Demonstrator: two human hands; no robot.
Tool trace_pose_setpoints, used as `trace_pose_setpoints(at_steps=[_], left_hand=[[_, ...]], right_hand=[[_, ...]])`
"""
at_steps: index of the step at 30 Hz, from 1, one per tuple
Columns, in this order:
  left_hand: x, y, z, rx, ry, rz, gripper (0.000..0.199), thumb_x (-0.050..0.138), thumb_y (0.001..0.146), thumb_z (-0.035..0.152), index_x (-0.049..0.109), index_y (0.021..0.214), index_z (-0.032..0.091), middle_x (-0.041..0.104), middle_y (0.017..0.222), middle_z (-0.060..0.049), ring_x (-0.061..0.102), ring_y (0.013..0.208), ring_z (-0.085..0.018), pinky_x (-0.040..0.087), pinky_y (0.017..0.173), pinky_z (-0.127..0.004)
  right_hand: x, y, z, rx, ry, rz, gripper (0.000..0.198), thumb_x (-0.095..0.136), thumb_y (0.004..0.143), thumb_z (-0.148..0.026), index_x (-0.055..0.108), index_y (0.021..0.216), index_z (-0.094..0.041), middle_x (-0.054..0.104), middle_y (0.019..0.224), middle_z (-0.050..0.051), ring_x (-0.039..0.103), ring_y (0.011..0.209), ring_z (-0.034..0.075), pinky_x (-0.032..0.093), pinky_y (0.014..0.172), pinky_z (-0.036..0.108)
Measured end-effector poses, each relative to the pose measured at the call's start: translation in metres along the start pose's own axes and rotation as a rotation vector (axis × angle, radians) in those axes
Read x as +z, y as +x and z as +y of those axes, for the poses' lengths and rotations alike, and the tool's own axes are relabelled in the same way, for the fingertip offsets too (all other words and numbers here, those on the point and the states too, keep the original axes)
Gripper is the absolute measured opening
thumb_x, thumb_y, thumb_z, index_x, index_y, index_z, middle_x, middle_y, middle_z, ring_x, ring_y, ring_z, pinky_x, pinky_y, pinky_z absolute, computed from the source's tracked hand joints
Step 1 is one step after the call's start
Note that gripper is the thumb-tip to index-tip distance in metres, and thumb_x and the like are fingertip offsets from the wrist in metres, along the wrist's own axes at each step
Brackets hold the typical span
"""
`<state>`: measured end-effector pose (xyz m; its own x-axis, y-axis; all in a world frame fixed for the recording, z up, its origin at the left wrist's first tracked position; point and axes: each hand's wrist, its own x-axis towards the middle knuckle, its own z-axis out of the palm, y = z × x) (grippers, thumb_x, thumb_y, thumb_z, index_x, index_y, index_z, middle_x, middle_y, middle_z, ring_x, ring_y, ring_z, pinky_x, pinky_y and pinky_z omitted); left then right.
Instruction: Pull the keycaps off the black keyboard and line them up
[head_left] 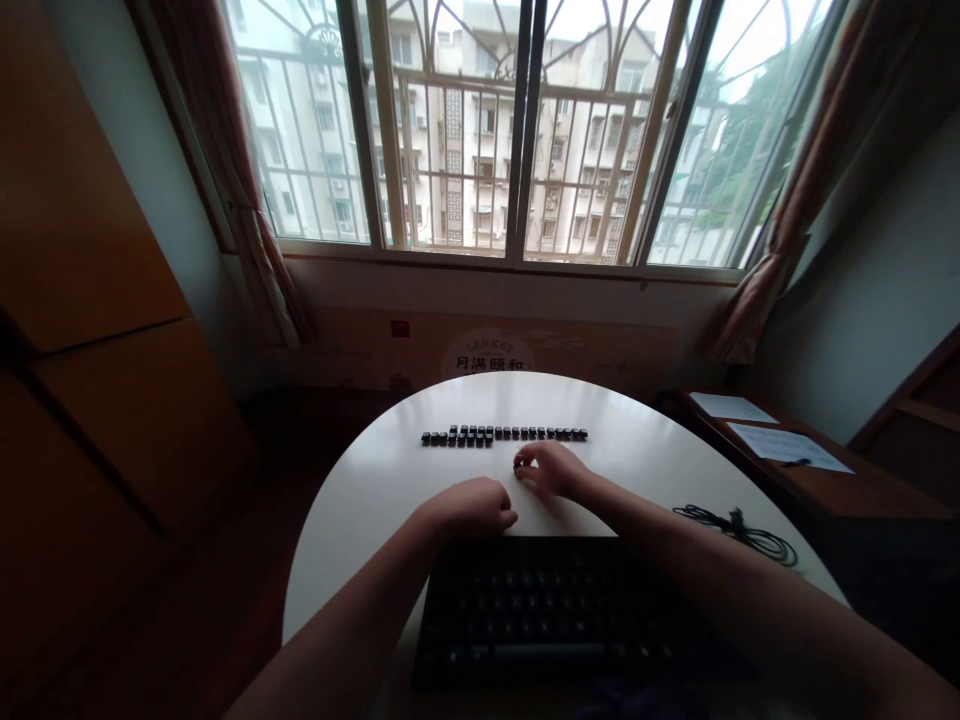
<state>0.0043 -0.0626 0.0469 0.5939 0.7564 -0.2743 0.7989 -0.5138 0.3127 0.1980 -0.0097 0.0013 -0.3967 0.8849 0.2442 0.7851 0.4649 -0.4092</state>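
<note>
Black keycaps [506,433]: set out in two uneven, staggered rows across the far part of the white table [352,510].
Right hand [553,468]: held just in front of the rows, fingertips brought together, with a small dark keycap [517,467] pinched between them.
Left hand [480,503]: held near the keyboard's far edge, fingers curled inward; whether anything is gripped cannot be told.
Keyboard [536,605]: placed at the near side, partly overlapped by the right forearm.
Cable [742,530]: laid in loops, at the table's right.
</note>
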Motion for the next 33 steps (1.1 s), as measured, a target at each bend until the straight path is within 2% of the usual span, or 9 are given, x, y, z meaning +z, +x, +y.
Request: trace_pose_setpoints(at_steps=[4, 9, 18, 24, 33], left_hand=[[0.001, -0.001, 0.002, 0.007, 0.019, -0.066, 0.030, 0.050, 0.084, 0.035, 0.067, 0.069, 0.016, 0.066, 0.067, -0.004, 0.055, 0.058, -0.016, 0.041, 0.059, -0.029], [-0.001, 0.000, -0.001, 0.006, 0.010, -0.093, 0.030, 0.049, 0.084, 0.037, 0.067, 0.071, 0.016, 0.066, 0.070, -0.004, 0.056, 0.059, -0.017, 0.043, 0.060, -0.030], [-0.002, -0.001, -0.001, 0.024, 0.042, -0.105, 0.033, 0.049, 0.086, 0.040, 0.069, 0.075, 0.016, 0.066, 0.071, -0.005, 0.056, 0.060, -0.017, 0.044, 0.063, -0.030], [-0.002, -0.001, -0.001, 0.009, 0.033, -0.114, 0.032, 0.050, 0.085, 0.041, 0.067, 0.073, 0.016, 0.067, 0.073, -0.005, 0.057, 0.060, -0.017, 0.042, 0.060, -0.029], [-0.003, -0.002, 0.001, 0.011, 0.044, -0.093, 0.031, 0.051, 0.086, 0.040, 0.068, 0.074, 0.016, 0.068, 0.073, -0.006, 0.058, 0.062, -0.018, 0.045, 0.066, -0.031]], right_hand=[[0.012, 0.028, 0.003, 0.065, -0.043, 0.030, 0.016, 0.066, 0.081, -0.023, 0.077, 0.093, -0.022, 0.076, 0.095, 0.006, 0.069, 0.091, 0.023, 0.048, 0.080, 0.028], [0.021, 0.046, 0.007, 0.132, -0.065, 0.066, 0.020, 0.064, 0.084, -0.027, 0.076, 0.100, -0.022, 0.076, 0.101, 0.006, 0.069, 0.093, 0.023, 0.048, 0.078, 0.028], [0.027, 0.058, 0.002, 0.170, -0.077, 0.092, 0.019, 0.066, 0.083, -0.027, 0.073, 0.101, -0.026, 0.076, 0.096, 0.001, 0.069, 0.088, 0.020, 0.047, 0.071, 0.025], [0.028, 0.062, -0.001, 0.193, -0.114, 0.106, 0.018, 0.065, 0.083, -0.028, 0.073, 0.099, -0.025, 0.076, 0.096, 0.002, 0.069, 0.089, 0.022, 0.046, 0.071, 0.026], [0.029, 0.059, -0.005, 0.196, -0.141, 0.121, 0.020, 0.065, 0.084, -0.029, 0.073, 0.101, -0.025, 0.076, 0.097, 0.004, 0.068, 0.089, 0.023, 0.047, 0.072, 0.028]])
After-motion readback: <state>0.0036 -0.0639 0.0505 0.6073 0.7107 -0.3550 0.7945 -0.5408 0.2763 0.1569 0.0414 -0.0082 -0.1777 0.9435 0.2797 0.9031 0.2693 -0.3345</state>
